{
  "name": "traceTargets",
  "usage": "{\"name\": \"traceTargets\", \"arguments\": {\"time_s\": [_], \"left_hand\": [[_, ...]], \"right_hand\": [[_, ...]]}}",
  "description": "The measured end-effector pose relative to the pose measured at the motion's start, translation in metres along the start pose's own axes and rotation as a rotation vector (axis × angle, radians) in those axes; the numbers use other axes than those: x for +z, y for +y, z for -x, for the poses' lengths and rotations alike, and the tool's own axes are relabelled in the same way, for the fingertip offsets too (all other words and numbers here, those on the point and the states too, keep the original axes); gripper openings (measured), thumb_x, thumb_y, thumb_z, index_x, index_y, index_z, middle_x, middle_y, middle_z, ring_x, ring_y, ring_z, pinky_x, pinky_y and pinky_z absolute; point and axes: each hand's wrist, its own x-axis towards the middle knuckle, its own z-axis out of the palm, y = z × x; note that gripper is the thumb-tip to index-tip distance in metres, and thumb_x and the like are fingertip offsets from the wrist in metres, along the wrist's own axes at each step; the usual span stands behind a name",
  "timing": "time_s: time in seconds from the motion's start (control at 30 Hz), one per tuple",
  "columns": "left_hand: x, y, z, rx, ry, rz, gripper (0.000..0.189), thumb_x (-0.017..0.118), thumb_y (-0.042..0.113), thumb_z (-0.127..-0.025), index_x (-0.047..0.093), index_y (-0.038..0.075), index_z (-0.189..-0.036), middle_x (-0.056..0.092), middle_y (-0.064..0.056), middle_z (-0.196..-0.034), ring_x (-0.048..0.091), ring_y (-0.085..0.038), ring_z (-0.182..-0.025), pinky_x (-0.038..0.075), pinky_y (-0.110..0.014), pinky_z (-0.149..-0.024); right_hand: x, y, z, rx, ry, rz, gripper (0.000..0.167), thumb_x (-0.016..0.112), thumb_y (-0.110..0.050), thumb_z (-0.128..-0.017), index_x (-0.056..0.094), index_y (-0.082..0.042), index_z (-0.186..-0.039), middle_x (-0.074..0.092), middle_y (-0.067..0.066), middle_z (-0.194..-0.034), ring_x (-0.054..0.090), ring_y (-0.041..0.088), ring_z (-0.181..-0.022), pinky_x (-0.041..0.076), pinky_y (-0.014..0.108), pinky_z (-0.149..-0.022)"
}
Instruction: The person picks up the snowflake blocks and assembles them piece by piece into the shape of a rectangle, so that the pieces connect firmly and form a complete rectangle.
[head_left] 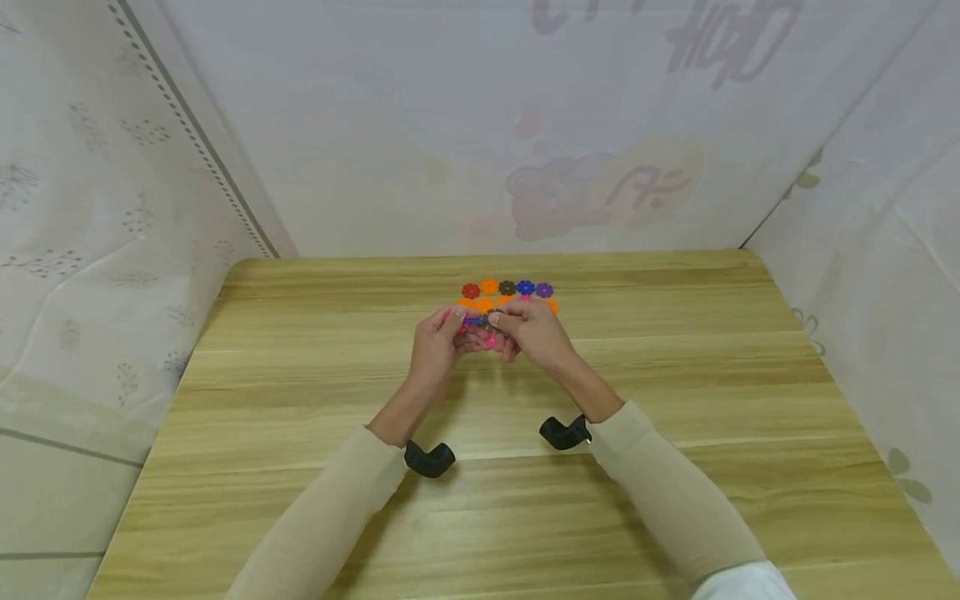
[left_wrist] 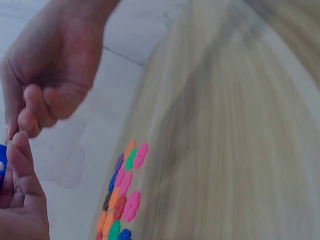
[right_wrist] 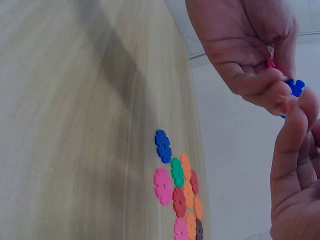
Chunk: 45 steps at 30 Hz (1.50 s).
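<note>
My left hand [head_left: 437, 342] grips a small joined piece of plastic snowflake discs, in which a blue disc [right_wrist: 296, 87] and some pink show. From the right, my right hand [head_left: 536, 329] meets it, its thumb and fingers pinching a dark disc [head_left: 492, 317] at the piece's edge. The fingertips of both hands nearly touch. A pink disc [head_left: 491, 340] shows just below the fingers. How the discs join is hidden by the fingers. In the left wrist view the blue disc [left_wrist: 2, 162] is cut off by the frame's edge.
Loose discs lie in rows on the wooden table [head_left: 300, 375] beyond the hands, among them a red disc [head_left: 471, 290], a purple disc [head_left: 544, 290] and a green disc [right_wrist: 177, 172]. Printed cloth walls [head_left: 412, 125] stand behind and at both sides.
</note>
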Motion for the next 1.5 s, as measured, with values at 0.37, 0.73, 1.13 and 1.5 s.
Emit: {"name": "traceTargets", "arguments": {"time_s": [0.37, 0.73, 1.13, 1.5], "left_hand": [[0.006, -0.003, 0.005, 0.027, 0.012, 0.014, 0.030, 0.040, 0.018, -0.106, 0.059, -0.006, -0.104, 0.067, -0.007, -0.079, 0.066, -0.016, -0.069, 0.057, -0.025, -0.068], [0.008, -0.003, 0.004, 0.043, -0.033, -0.018, 0.034, 0.041, 0.020, -0.106, 0.061, -0.007, -0.108, 0.070, -0.007, -0.083, 0.069, -0.016, -0.072, 0.059, -0.028, -0.073], [0.006, 0.003, 0.004, -0.013, -0.062, -0.054, 0.032, 0.047, 0.017, -0.103, 0.061, -0.009, -0.117, 0.070, -0.007, -0.081, 0.069, -0.016, -0.070, 0.059, -0.026, -0.070], [0.006, 0.005, 0.007, -0.037, -0.075, -0.041, 0.034, 0.047, 0.019, -0.104, 0.061, -0.008, -0.119, 0.071, -0.006, -0.081, 0.069, -0.016, -0.072, 0.059, -0.027, -0.073]], "right_hand": [[-0.002, -0.006, 0.004, 0.023, 0.010, 0.064, 0.026, 0.057, -0.020, -0.099, 0.065, -0.002, -0.082, 0.061, 0.020, -0.071, 0.058, 0.020, -0.051, 0.055, 0.034, -0.055], [-0.011, -0.010, 0.003, 0.048, -0.034, 0.077, 0.027, 0.059, -0.023, -0.098, 0.066, -0.001, -0.084, 0.062, 0.011, -0.068, 0.061, 0.024, -0.053, 0.058, 0.039, -0.059], [-0.022, -0.016, 0.001, 0.109, -0.029, -0.029, 0.022, 0.057, -0.019, -0.099, 0.065, 0.001, -0.094, 0.063, 0.023, -0.080, 0.060, 0.018, -0.054, 0.059, 0.043, -0.066], [-0.022, -0.016, -0.001, 0.070, -0.035, 0.013, 0.024, 0.060, -0.021, -0.098, 0.067, 0.002, -0.095, 0.063, 0.009, -0.071, 0.061, 0.018, -0.055, 0.058, 0.035, -0.060]]}}
